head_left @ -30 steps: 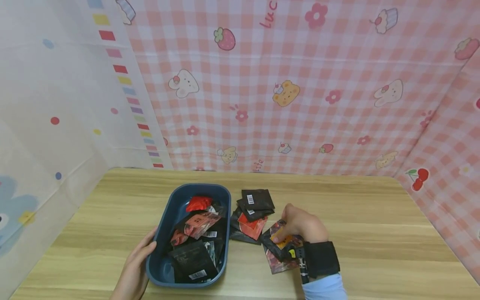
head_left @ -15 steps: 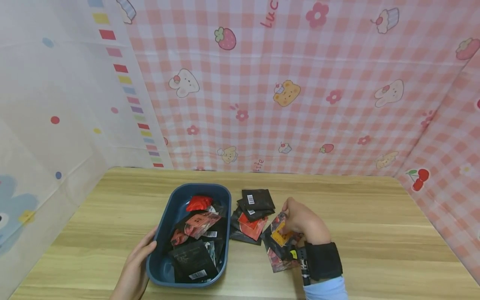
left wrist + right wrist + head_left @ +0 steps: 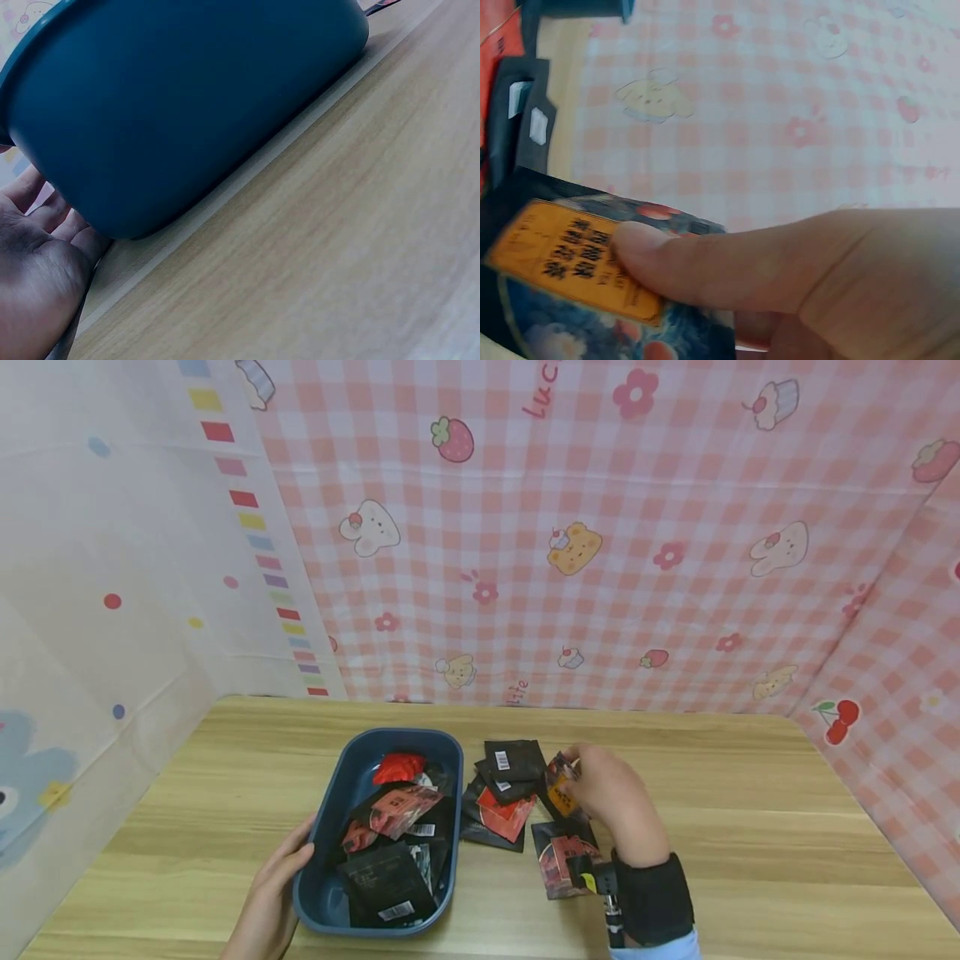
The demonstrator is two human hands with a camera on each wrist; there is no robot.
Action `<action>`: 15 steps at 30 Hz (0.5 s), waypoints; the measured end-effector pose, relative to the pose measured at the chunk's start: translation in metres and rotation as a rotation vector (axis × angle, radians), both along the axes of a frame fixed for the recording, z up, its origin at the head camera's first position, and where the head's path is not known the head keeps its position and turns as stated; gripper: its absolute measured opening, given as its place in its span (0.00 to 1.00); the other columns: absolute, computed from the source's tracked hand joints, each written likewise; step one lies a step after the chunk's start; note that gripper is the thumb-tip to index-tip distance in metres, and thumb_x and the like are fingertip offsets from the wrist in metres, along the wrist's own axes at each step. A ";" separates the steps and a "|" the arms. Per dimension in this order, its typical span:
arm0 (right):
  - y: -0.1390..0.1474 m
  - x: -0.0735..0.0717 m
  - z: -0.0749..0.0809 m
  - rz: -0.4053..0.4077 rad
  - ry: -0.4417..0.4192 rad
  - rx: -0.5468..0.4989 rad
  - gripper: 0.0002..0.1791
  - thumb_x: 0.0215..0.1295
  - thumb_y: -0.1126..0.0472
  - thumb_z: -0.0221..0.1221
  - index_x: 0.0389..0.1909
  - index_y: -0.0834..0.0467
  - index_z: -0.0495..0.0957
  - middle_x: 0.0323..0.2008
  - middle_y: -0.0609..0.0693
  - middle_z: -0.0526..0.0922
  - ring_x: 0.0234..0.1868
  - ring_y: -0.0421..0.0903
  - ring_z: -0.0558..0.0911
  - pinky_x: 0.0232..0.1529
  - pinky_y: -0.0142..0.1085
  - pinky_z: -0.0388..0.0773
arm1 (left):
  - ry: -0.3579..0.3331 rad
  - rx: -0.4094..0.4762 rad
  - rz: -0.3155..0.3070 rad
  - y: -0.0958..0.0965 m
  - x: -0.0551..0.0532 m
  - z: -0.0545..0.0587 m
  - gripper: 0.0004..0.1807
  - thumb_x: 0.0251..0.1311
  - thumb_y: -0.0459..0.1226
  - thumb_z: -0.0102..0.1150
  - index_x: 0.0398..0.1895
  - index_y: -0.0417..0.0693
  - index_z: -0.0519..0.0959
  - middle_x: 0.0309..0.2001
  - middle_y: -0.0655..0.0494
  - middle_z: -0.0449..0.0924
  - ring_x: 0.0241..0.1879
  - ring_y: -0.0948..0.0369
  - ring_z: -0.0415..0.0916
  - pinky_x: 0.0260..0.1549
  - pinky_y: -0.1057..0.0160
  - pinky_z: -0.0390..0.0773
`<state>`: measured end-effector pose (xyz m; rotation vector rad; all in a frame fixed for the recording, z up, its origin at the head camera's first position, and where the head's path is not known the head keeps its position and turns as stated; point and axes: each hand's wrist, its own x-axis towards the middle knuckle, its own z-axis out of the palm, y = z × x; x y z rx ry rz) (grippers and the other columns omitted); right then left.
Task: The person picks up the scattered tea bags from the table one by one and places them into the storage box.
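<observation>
A dark blue plastic tub (image 3: 333,906) stands on the table, holding several black and red sachets. Against its left side rests my left hand (image 3: 273,881); in the left wrist view its fingers (image 3: 56,214) lie along the outer wall. My right hand (image 3: 611,797) pinches a black sachet with an orange label (image 3: 560,795), the thumb lying over the label in the right wrist view. The fingers beneath it are mostly hidden. Just below, a black-and-pink sachet (image 3: 555,868) lies flat on the table, partly covered by the wrist gear.
Between the tub and my right hand lies a loose pile of black sachets (image 3: 512,760), with a red-labelled sachet (image 3: 506,814) among them. The wooden table (image 3: 765,827) meets a pink checked cloth (image 3: 675,610) at its back edge.
My right hand has picked up the orange-labelled sachet and moved it up and away from the sachet beneath, which now shows more fully. The left hand and tub stay in place.
</observation>
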<state>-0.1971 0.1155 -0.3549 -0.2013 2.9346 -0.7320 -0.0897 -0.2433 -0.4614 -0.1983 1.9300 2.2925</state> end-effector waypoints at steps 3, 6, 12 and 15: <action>-0.003 0.004 0.007 0.010 0.089 0.014 0.20 0.55 0.65 0.63 0.51 0.62 0.78 0.36 0.58 0.86 0.24 0.46 0.80 0.23 0.38 0.76 | 0.009 -0.003 0.004 0.000 -0.001 -0.001 0.34 0.73 0.46 0.33 0.75 0.42 0.39 0.73 0.47 0.41 0.51 0.88 0.63 0.48 0.81 0.72; -0.009 0.009 0.013 0.020 0.208 0.024 0.17 0.54 0.65 0.64 0.47 0.61 0.80 0.37 0.58 0.87 0.29 0.48 0.80 0.27 0.42 0.79 | 0.011 0.002 0.015 -0.001 -0.001 -0.003 0.34 0.73 0.46 0.34 0.75 0.42 0.40 0.70 0.57 0.48 0.51 0.87 0.64 0.48 0.81 0.72; -0.027 0.020 0.019 0.059 0.409 0.015 0.10 0.50 0.67 0.65 0.36 0.58 0.82 0.33 0.54 0.88 0.32 0.48 0.83 0.29 0.43 0.82 | 0.017 0.007 0.024 0.000 -0.001 -0.003 0.33 0.73 0.45 0.35 0.75 0.42 0.41 0.66 0.62 0.50 0.51 0.87 0.64 0.48 0.82 0.73; -0.039 0.025 0.021 0.107 0.504 0.003 0.08 0.50 0.68 0.66 0.31 0.55 0.82 0.31 0.51 0.88 0.31 0.45 0.83 0.29 0.40 0.82 | 0.016 0.005 0.021 0.000 -0.001 -0.003 0.33 0.73 0.45 0.34 0.75 0.42 0.41 0.67 0.61 0.50 0.51 0.88 0.64 0.48 0.82 0.72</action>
